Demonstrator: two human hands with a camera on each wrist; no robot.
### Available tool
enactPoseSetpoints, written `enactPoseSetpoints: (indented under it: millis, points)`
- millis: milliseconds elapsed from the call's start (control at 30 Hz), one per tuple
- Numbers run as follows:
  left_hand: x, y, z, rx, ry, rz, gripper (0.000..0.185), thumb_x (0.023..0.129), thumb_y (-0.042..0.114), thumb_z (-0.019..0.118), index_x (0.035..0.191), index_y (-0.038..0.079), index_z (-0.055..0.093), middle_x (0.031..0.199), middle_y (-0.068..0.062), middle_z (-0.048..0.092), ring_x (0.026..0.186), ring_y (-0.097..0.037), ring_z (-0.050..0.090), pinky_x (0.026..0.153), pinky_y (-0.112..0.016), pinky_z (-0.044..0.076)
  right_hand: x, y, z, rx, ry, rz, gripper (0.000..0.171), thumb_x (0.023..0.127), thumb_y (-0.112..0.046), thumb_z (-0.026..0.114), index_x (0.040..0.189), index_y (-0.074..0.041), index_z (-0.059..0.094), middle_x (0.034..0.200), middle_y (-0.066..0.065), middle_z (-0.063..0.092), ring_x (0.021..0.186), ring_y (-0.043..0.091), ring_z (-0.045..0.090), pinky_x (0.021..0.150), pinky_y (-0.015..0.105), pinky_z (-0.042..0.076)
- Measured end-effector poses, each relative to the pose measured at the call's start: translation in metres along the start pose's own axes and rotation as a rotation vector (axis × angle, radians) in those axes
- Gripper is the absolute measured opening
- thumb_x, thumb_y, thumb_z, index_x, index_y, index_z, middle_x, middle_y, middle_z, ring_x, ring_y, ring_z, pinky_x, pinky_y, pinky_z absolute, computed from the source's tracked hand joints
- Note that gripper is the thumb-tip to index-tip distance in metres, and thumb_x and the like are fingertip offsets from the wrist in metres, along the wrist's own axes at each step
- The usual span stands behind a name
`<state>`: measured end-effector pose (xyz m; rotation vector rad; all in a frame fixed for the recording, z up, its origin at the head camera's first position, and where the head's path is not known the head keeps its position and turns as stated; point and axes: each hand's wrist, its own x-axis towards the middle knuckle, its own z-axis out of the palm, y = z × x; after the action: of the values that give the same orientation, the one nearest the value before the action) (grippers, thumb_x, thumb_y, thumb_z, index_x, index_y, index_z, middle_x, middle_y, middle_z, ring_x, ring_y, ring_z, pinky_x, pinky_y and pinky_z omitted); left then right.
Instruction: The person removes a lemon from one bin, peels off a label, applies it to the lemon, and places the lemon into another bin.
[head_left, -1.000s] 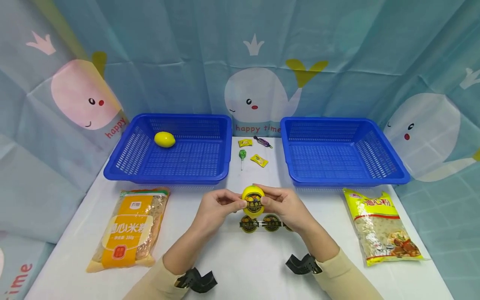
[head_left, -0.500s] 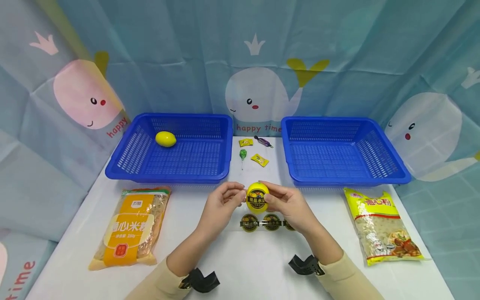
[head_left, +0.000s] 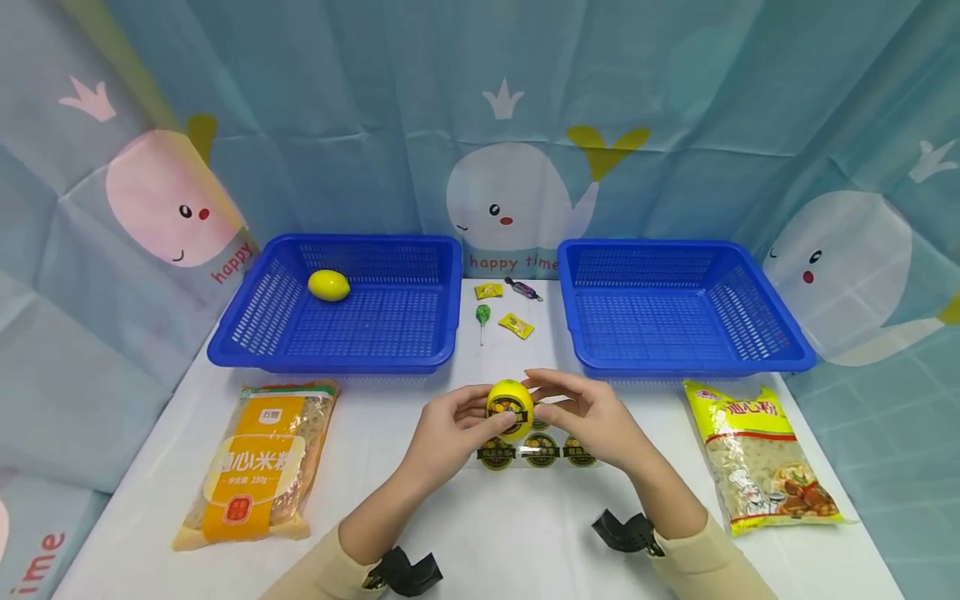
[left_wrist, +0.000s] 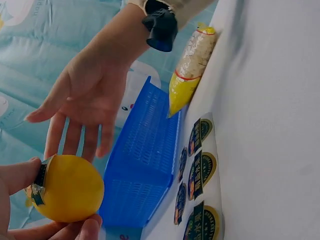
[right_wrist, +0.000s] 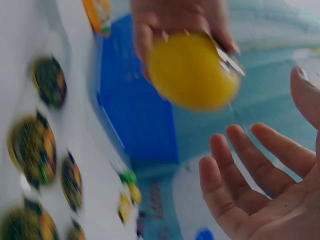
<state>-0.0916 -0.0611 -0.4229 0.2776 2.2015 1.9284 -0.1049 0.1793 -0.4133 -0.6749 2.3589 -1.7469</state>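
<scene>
A person sits at a white desk (head_left: 480, 533) with both forearms reaching forward in cream sleeves. The left hand (head_left: 448, 429) has its grip curled around a small yellow plastic lemon (head_left: 510, 408) bearing a round black-and-gold sticker; the lemon is held just above the middle of the desk, in front of the person. In the left wrist view the thumb and fingertips (left_wrist: 15, 175) wrap the lemon (left_wrist: 67, 187) from below and behind. The right hand (head_left: 592, 417) is beside the lemon with its grip released: the fingers (right_wrist: 260, 165) are spread and straight, apart from the fruit, holding nothing.

On the desk directly beneath the hands lies a clear strip of round black-and-gold stickers (head_left: 538, 450).

Farther back stand two blue plastic mesh baskets. The left basket (head_left: 247, 333) contains a second yellow lemon (head_left: 328, 285) near its far left corner. The right basket (head_left: 772, 333) stands well apart from it. Between the baskets lie a few small wrapped sweets (head_left: 516, 325) and a green lollipop (head_left: 483, 315).

An orange-labelled bag of pasta (head_left: 255, 458) lies at the near left, and a yellow-labelled bag of pasta (head_left: 757, 454) at the near right. A teal curtain printed with cartoon whales (head_left: 517, 200) hangs behind.
</scene>
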Motion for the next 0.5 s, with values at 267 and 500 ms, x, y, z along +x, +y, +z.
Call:
enactPoseSetpoints:
  millis: [267, 500]
  points:
    - [-0.001, -0.003, -0.001, 0.000, 0.013, -0.030, 0.053, 0.088, 0.028, 0.080, 0.131, 0.002, 0.063, 0.112, -0.012, 0.072, 0.097, -0.022, 0.073, 0.082, -0.024, 0.059, -0.012, -0.001, -0.064, -0.098, 0.163, -0.059, 0.048, 0.092, -0.001, 0.072, 0.138, -0.007, 0.060, 0.130, 0.016, 0.066, 0.117, 0.022, 0.065, 0.094, 0.023, 0.055]
    - [0.001, -0.004, 0.000, 0.006, 0.004, -0.029, 0.052, 0.088, 0.030, 0.080, 0.130, 0.003, 0.064, 0.112, -0.011, 0.073, 0.096, -0.021, 0.073, 0.081, -0.023, 0.059, -0.034, 0.003, -0.127, -0.243, 0.330, 0.053, 0.053, 0.094, -0.008, 0.071, 0.144, -0.010, 0.055, 0.133, -0.004, 0.064, 0.119, 0.000, 0.061, 0.091, 0.012, 0.052]
